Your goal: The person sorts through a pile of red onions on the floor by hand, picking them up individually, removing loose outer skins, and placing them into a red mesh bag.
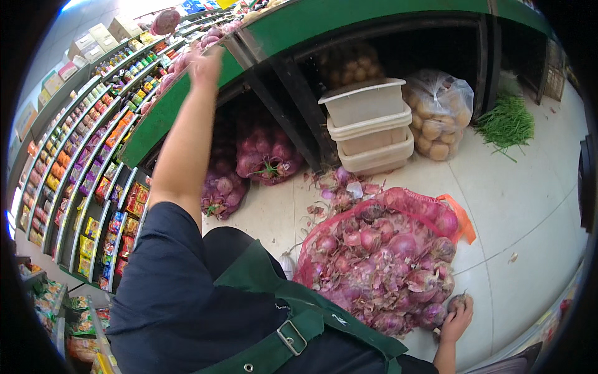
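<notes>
My left arm is stretched up to the far left, and my left hand (205,65), blurred, is over the edge of a green-fronted produce stand (187,112). Whether its fingers hold anything is unclear. Beyond that hand, apart from it, a red onion (166,22) shows above the onions on the stand (205,41). At the lower right, my right hand (458,322) has its fingers around another red onion (460,302). Beside it, an opened red mesh sack (343,210) lies on the floor, its loose red onions (369,238) mixed with dry skins.
Under the stand are filled mesh sacks of onions (268,152), stacked white plastic tubs (373,152) and a clear bag of potatoes (437,117). Green stalks (507,119) lie farther right. Onion skins litter the tiled floor (518,224). Grocery shelves (84,177) line the left.
</notes>
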A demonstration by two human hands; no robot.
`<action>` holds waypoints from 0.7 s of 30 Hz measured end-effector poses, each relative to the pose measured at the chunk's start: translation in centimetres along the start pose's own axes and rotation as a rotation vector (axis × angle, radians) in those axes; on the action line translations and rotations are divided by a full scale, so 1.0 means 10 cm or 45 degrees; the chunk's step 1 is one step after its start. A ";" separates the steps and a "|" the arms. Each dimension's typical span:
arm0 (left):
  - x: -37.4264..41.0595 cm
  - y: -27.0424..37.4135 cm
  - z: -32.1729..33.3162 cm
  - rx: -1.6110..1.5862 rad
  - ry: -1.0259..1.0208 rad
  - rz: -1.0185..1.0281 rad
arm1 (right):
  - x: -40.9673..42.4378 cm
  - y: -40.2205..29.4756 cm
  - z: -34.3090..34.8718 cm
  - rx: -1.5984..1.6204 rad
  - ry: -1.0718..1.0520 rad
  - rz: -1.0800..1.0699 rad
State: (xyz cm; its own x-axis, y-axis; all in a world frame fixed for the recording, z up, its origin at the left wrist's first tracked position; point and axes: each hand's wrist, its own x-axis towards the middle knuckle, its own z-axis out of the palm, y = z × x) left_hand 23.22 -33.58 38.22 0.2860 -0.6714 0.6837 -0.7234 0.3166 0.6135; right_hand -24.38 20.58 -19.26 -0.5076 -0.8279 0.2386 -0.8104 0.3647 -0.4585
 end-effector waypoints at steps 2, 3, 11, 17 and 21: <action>-0.44 -0.61 0.51 0.329 -0.508 0.744 | 0.02 -0.01 0.05 -0.026 0.016 -0.022; -0.87 -0.73 0.78 0.123 -0.893 0.990 | 0.03 -0.01 0.04 -0.023 0.029 -0.037; -3.38 -1.53 1.47 0.099 -2.186 1.005 | 0.33 -0.25 0.02 0.071 0.024 -0.111; -4.12 -1.80 1.82 -0.100 -2.216 0.934 | 0.15 -0.12 -0.01 -0.113 -0.118 0.062; -4.50 -1.69 1.96 -0.126 -2.123 0.789 | 0.12 -0.11 0.13 -0.099 -0.091 0.069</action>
State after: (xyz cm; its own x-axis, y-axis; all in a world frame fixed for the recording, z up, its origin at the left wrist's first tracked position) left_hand 10.27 -21.91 -10.68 -0.9108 -0.3318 -0.2458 -0.4126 0.7554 0.5091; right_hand -23.74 18.65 -19.58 -0.5316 -0.8332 0.1524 -0.8039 0.4396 -0.4007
